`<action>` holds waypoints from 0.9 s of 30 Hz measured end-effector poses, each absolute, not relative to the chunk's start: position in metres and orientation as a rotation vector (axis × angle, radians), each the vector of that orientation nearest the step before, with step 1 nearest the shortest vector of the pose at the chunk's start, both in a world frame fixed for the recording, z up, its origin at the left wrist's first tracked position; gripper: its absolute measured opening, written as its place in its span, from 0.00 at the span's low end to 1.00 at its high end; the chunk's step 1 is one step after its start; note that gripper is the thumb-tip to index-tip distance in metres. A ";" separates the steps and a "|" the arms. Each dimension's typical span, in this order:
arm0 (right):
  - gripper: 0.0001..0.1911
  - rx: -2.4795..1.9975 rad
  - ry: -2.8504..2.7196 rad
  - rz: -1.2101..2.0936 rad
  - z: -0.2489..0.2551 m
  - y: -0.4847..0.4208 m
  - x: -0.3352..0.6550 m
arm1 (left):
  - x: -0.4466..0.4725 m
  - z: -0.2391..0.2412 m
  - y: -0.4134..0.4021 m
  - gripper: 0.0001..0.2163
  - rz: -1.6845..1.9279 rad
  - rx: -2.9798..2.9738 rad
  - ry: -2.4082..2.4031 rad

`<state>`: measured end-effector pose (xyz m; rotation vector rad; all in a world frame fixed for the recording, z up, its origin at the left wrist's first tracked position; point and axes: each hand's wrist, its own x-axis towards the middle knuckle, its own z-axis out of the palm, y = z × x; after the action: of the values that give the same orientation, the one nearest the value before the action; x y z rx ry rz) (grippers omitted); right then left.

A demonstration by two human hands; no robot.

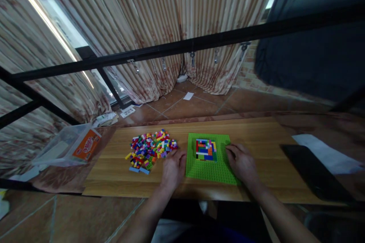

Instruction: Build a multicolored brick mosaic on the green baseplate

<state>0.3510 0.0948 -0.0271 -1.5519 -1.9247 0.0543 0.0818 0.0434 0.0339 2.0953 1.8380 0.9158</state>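
Note:
A green studded baseplate [211, 172] lies on the wooden table in front of me. On its upper middle sits a roughly square patch of multicoloured building bricks [205, 149], framed and filled with several colours. My left hand [173, 165] rests between the baseplate's left edge and a loose brick pile [154, 146], fingers curled. Whatever its fingers hold, if anything, is hidden. Over the plate's right edge, my right hand [242, 161] has its fingers and thumb drawn together; I cannot make out anything between them.
A clear plastic box [67, 144] with an orange label stands left of the table [268, 144]. At the table's right end lie a black flat object [313, 171] and white paper [327, 153]. A black metal rail [171, 48] crosses beyond the table, before patterned curtains [148, 15].

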 end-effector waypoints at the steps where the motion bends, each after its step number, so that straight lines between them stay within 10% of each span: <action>1: 0.13 -1.547 -1.922 0.058 -0.026 0.095 0.351 | 0.087 0.036 0.046 0.09 0.923 2.095 1.809; 27: 0.13 -1.554 -1.892 0.096 -0.021 0.093 0.348 | 0.137 0.034 0.099 0.04 0.912 2.250 1.716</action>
<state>0.3478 0.0935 -0.0210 -1.5541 -1.8918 0.0963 0.1374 0.0986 0.0345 2.2497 1.7158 0.9123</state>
